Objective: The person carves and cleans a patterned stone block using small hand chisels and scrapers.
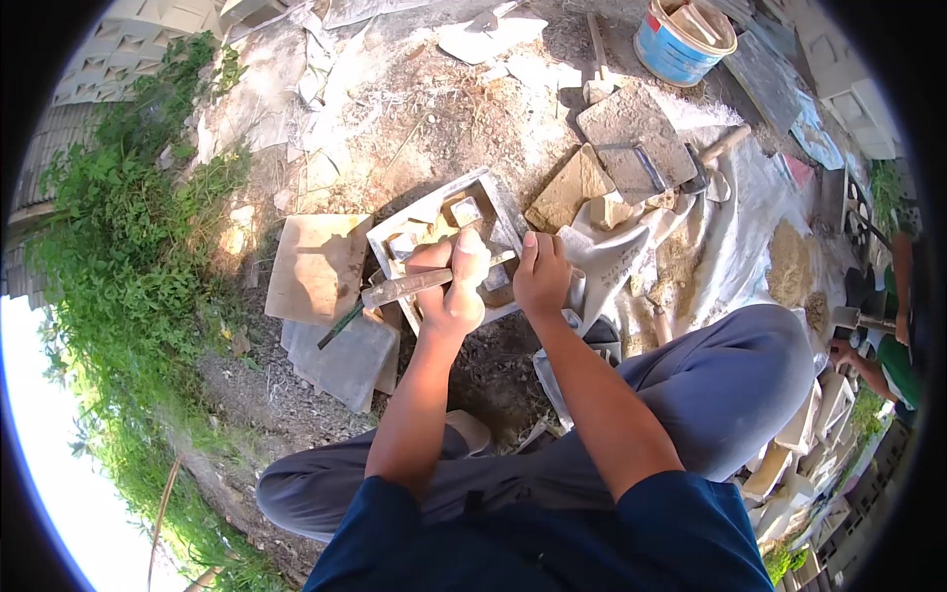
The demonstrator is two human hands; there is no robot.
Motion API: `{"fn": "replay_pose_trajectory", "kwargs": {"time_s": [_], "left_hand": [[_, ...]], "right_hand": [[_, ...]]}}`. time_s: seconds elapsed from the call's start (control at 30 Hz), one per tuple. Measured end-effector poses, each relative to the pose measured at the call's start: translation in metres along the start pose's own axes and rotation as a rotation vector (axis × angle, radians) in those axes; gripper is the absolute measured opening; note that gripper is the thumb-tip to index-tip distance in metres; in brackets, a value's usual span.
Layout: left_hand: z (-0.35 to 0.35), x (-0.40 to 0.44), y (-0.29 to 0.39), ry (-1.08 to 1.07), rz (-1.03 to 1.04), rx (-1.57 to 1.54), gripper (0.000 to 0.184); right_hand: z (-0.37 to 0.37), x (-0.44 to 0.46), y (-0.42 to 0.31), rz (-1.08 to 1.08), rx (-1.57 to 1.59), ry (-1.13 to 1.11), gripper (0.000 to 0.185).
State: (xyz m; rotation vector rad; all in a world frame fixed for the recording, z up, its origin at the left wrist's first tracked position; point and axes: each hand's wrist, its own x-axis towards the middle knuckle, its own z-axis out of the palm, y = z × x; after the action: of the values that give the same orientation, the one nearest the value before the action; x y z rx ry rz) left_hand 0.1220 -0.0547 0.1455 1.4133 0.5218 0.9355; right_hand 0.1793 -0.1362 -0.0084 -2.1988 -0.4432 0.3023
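Observation:
In front of my crossed legs lies a square, pale-rimmed block (pixel 395 226) with hollow compartments, tilted in view. My left hand (pixel 462 286) is closed around a wooden-handled tool (pixel 390 291), held over the middle of the block. The tool's narrow tip points right; its exact kind is hard to tell. At the block's right rim, my right hand (pixel 543 279) is closed on the edge, thumb on top. Hands and tool cover part of the compartments.
Flat boards (pixel 316 266) and grey slabs (pixel 345 357) lie left. Right are mud-caked slabs (pixel 636 128), a hammer (pixel 723 145), a mallet (pixel 597 74) and a plastic sheet (pixel 730 227). A blue bucket (pixel 681 49) stands behind. Another person's arm (pixel 868 370) shows far right.

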Motion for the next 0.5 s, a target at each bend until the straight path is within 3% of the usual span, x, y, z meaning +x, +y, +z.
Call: {"fn": "replay_pose_trajectory", "kwargs": {"time_s": [0.1,0.17,0.27,0.33,0.4,0.47,0.5], "left_hand": [[0.001,0.005,-0.006,-0.011,0.013,0.129,0.044],[-0.004,0.013,-0.004,-0.026,-0.126,0.050,0.044],[0.000,0.009,0.003,-0.015,0.026,0.003,0.046],[-0.004,0.007,-0.011,0.006,0.005,0.143,0.046],[-0.015,0.012,-0.014,0.146,-0.156,-0.064,0.045],[-0.020,0.011,-0.016,0.069,-0.133,-0.132,0.043],[-0.018,0.007,-0.018,0.039,-0.017,-0.037,0.043]], "right_hand": [[-0.002,-0.001,0.003,-0.023,0.030,0.031,0.032],[0.000,-0.003,0.001,-0.047,0.061,0.038,0.032],[0.002,-0.010,0.006,-0.028,0.062,0.094,0.033],[0.003,-0.005,0.006,-0.054,0.066,0.096,0.033],[0.001,-0.003,0.003,-0.055,0.079,0.097,0.034],[0.001,0.000,0.001,-0.051,0.088,0.091,0.034],[0.002,0.003,0.002,-0.047,0.078,0.088,0.034]]}}
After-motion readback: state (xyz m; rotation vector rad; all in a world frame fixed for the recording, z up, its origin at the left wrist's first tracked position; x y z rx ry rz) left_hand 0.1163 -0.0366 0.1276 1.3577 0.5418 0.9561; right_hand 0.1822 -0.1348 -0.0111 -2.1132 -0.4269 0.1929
